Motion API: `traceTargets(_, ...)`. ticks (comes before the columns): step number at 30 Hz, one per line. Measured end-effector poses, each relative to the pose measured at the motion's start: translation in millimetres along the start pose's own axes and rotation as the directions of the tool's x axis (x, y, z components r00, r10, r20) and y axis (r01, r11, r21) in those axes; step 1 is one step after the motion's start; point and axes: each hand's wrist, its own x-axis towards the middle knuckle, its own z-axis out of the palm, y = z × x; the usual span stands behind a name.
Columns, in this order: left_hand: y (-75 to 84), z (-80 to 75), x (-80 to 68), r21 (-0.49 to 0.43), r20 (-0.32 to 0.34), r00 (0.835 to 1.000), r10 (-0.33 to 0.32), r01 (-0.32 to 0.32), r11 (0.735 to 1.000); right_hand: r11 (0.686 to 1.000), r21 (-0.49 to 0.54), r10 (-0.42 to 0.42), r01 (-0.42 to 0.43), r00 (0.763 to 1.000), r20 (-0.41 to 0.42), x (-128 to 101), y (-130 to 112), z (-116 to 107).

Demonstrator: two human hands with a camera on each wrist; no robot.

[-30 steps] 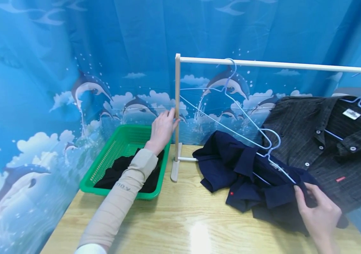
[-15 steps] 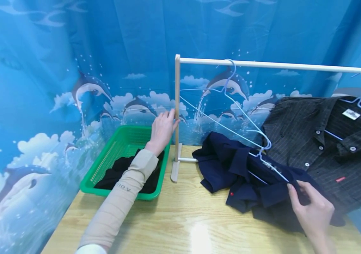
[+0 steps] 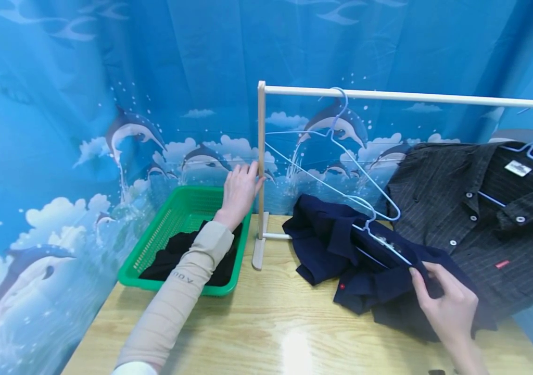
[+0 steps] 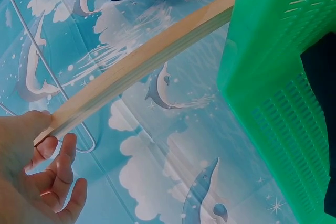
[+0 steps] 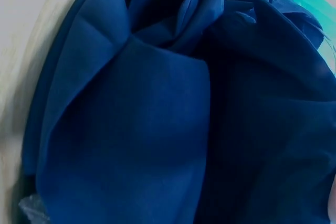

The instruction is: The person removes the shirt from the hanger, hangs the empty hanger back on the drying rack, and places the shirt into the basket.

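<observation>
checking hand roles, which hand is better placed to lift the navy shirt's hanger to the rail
Right, most likely: the right hand pinches the navy shirt near its hanger, while the left hand holds the wooden post.

A rumpled navy shirt (image 3: 388,286) sags on a tilted pale-blue hanger (image 3: 395,252) before the upright rack (image 3: 411,97).

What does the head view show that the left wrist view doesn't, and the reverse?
Head only: the right hand pinching the navy shirt near an inserted hanger, the white top rail and the beige sleeve.

Left wrist only: the palm side of the left hand, with its lower fingers bent clear of the wooden post.

Both: the left hand gripping that post, the green basket with dark cloth inside, a bare hanger, part of the navy shirt, and the dolphin curtain.
</observation>
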Motion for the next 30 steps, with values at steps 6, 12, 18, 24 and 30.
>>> traceTargets(6, 0.0, -0.6, 0.6, -0.003, 0.004, 1.000, -0.001, 0.001, 1.000, 0.999, 0.037, -0.010, 0.010, 1.000, 0.004, -0.4, -4.6, 6.4)
traceTargets(12, -0.2, -0.6, 0.5, -0.007, 0.005, 1.000, 0.000, 0.000, 1.000, 0.998, 0.062, -0.018, 0.017, 1.000, 0.018, -1.9, -9.9, 12.9)
traceTargets(18, -0.4, -0.4, -0.1, -0.009, 0.003, 1.000, 0.004, -0.003, 1.000, 0.995, 0.094, -0.041, 0.040, 0.999, 0.017, -4.9, -16.1, 18.7)
traceTargets(24, -1.3, 0.4, -0.1, -0.016, -0.029, 0.999, 0.015, -0.016, 1.000, 0.991, 0.123, -0.048, 0.045, 0.999, 0.017, -6.2, -22.0, 21.8)
traceTargets(30, -1.7, 0.5, 0.5, -0.021, -0.031, 0.999, 0.015, -0.016, 1.000, 0.987, 0.154, -0.056, 0.051, 0.998, 0.027, -6.3, -26.2, 23.0)
